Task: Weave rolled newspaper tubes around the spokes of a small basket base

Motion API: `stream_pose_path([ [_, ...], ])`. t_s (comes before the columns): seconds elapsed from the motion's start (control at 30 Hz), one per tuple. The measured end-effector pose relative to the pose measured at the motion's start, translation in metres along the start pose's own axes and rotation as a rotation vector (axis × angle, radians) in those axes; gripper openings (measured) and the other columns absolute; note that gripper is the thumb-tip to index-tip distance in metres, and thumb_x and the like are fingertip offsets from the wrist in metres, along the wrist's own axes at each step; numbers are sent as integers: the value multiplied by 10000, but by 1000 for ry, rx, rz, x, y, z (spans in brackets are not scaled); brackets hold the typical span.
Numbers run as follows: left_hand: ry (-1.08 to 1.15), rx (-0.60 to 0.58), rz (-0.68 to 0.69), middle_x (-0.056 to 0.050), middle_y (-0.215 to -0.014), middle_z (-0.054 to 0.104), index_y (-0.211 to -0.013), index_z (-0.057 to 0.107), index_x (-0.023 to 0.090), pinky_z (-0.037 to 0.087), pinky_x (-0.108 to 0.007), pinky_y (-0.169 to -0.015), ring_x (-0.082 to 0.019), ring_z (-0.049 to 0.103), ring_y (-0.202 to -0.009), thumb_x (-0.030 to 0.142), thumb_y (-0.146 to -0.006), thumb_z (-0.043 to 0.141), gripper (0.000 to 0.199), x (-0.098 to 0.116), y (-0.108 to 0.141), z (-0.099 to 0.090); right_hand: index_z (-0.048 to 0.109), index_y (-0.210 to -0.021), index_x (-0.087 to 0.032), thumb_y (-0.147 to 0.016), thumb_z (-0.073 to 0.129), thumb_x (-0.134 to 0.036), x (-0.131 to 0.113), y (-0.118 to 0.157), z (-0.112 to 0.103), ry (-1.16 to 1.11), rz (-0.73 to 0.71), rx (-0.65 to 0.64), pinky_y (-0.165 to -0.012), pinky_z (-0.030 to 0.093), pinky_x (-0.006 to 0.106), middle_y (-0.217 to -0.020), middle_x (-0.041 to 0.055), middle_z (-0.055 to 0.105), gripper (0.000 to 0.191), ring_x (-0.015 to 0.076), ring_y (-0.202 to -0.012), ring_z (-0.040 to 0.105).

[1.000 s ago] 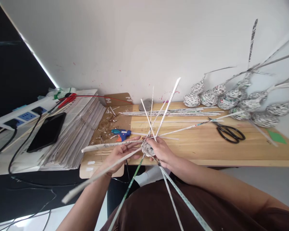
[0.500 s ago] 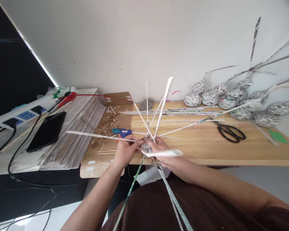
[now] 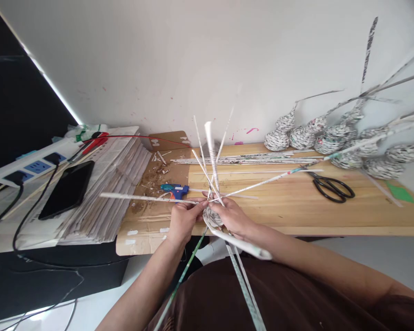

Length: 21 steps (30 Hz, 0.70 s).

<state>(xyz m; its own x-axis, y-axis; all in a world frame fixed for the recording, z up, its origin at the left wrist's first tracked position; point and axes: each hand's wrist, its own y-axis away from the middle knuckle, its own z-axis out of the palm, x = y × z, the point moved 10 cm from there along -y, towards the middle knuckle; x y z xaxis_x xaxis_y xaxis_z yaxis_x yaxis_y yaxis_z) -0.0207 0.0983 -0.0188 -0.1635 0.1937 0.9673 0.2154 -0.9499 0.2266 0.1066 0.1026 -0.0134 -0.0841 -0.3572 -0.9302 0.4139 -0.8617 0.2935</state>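
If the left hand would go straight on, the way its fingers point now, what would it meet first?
Most likely the right hand: it grips the woven paper piece close beside the left hand. The exact gap between them is unclear in this one view.

Wall: pale grey-white wall (image 3: 158, 59), with small pink marks in its lower part.
Table: light-brown wooden table (image 3: 279, 207), its far edge along the wall.
Left side: large black panel (image 3: 10, 87), bordered by thin bright line (image 3: 51, 86).
Floor: pale floor (image 3: 98, 305), shining at lower left.
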Motion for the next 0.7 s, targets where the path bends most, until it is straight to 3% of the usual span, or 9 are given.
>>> stream_pose_path([
  [0.23, -115, -19, 77, -8, -604, 691, -813, 774, 136, 406, -207, -451, -102, 532, -477, 403, -616, 870, 346, 10, 3, 1, 583, -1140, -197, -812, 620, -386, 4, 2, -5, 2, 2, 35, -346, 484, 218, -757, 15, 632, 381, 132, -528, 574],
  [0.43, -123, 3, 124, -17, -709, 730, -821, 757, 159, 437, -209, -506, -118, 592, -557, 393, -679, 831, 283, 13, 2, -2, 515, -1018, -216, -798, 647, -422, -9, 8, -16, -40, -138, 122, -406, 554, 243, -967, 30, 637, 329, 142, -640, 639],
  [0.7, -97, -48, 118, -36, -720, 740, -815, 767, 158, 469, -238, -500, -147, 617, -572, 376, -685, 829, 261, 9, 3, 7, 597, -975, -192, -781, 635, -379, -13, 5, -20, 50, -136, 142, -362, 525, 235, -729, -2, 625, 272, 128, -498, 589],
])
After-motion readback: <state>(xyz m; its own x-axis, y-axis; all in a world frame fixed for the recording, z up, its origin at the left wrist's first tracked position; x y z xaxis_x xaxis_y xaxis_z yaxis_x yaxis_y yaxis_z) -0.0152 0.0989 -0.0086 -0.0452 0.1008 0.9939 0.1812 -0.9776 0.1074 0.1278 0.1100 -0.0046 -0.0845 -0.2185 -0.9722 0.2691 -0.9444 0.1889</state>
